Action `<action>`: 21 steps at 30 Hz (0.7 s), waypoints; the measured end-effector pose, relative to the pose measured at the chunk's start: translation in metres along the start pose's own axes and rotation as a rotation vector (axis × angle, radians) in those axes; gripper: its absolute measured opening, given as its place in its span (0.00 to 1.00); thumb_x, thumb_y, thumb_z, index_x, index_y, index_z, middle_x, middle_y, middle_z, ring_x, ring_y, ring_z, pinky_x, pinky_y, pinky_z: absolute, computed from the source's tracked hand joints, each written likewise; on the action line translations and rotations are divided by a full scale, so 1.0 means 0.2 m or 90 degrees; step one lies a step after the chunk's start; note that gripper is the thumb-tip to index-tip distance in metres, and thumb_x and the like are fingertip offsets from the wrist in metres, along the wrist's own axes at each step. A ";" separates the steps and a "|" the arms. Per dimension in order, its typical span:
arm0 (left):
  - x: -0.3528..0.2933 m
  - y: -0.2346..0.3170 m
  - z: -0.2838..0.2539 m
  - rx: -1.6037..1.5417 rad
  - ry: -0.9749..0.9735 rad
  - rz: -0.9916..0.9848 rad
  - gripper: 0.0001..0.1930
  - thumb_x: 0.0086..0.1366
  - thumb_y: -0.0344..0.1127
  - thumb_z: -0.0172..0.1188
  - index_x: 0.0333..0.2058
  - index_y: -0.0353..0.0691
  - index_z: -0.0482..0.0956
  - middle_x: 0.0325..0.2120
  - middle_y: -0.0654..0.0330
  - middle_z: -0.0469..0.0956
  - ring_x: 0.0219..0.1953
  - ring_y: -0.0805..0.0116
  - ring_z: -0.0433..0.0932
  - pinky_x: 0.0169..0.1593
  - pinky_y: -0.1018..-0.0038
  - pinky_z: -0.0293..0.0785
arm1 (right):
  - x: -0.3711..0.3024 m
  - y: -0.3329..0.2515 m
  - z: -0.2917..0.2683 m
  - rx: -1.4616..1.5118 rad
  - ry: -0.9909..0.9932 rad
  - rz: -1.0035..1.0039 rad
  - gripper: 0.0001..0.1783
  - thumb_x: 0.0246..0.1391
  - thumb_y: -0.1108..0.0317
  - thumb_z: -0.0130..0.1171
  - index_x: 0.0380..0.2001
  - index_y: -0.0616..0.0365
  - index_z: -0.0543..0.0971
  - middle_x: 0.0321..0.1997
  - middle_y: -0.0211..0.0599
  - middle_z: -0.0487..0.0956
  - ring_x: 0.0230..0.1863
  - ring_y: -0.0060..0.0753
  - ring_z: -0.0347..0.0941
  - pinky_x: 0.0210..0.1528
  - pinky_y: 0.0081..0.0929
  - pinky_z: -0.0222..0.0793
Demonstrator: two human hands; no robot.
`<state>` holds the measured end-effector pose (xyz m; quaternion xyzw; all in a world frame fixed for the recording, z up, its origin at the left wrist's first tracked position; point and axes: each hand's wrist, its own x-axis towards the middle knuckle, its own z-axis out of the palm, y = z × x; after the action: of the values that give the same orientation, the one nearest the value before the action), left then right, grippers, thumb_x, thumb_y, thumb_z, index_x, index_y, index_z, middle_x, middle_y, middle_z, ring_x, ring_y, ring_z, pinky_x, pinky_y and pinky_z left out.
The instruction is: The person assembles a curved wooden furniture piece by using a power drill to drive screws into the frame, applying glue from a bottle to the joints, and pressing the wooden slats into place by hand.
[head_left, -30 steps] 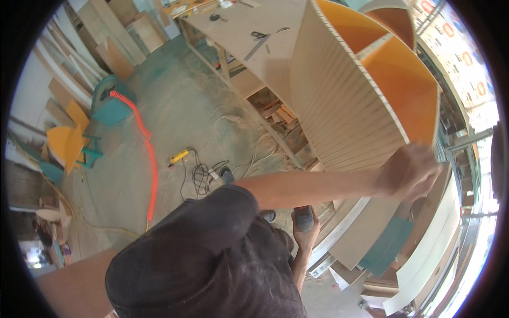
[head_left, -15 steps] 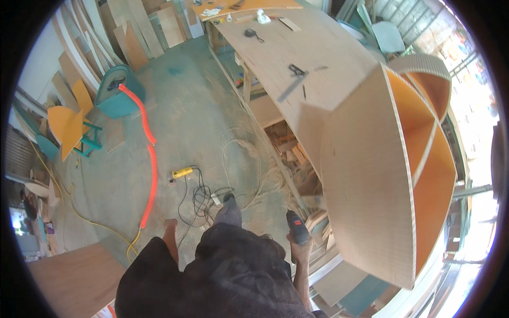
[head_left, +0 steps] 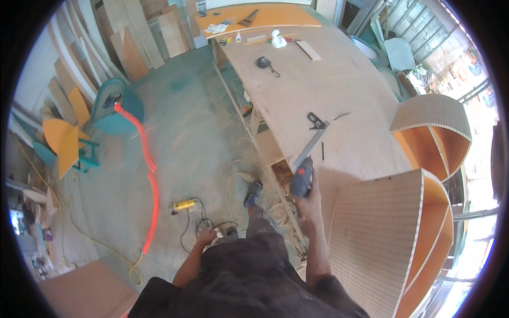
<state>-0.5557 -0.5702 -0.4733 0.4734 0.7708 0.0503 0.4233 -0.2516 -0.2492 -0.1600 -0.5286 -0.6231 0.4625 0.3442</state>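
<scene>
A dark cordless drill (head_left: 301,183) with a red mark is held in my right hand (head_left: 309,205), above the left edge of the plywood-topped workbench (head_left: 339,90). Under and beyond the drill lies a combination square (head_left: 308,149) with a black head. A thin dark pencil-like stick (head_left: 323,152) rests beside its blade. My left hand (head_left: 207,236) hangs low by my left side with curled fingers; whatever it may hold is too small to make out. Right of my right forearm stands a large curved wooden piece (head_left: 376,233), ribbed outside and orange inside.
Another ribbed curved piece (head_left: 432,116) stands behind it. A tape measure (head_left: 264,62), a white bottle (head_left: 278,39) and an orange board (head_left: 275,16) lie on the bench. On the floor are a yellow corded tool (head_left: 184,204), black cables, a red coiled hose (head_left: 155,201) and a teal bin (head_left: 117,108).
My right hand has raised the drill from beside my leg to over the bench edge. My left hand has come into view. The view has shifted, and I stand nearer the bench.
</scene>
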 end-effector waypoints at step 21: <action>0.97 -0.14 -1.24 0.035 0.032 -0.151 0.20 0.64 0.50 0.59 0.38 0.40 0.88 0.37 0.46 0.86 0.44 0.45 0.85 0.51 0.54 0.80 | 2.14 0.39 0.62 -0.518 0.082 0.042 0.54 0.48 0.66 0.69 0.77 0.47 0.55 0.65 0.58 0.71 0.64 0.64 0.70 0.66 0.54 0.66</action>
<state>-0.7858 -0.3549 -0.4463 0.3888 0.8329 -0.0095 0.3939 -0.4250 0.1435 -0.3011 -0.6691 -0.7149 0.1555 0.1303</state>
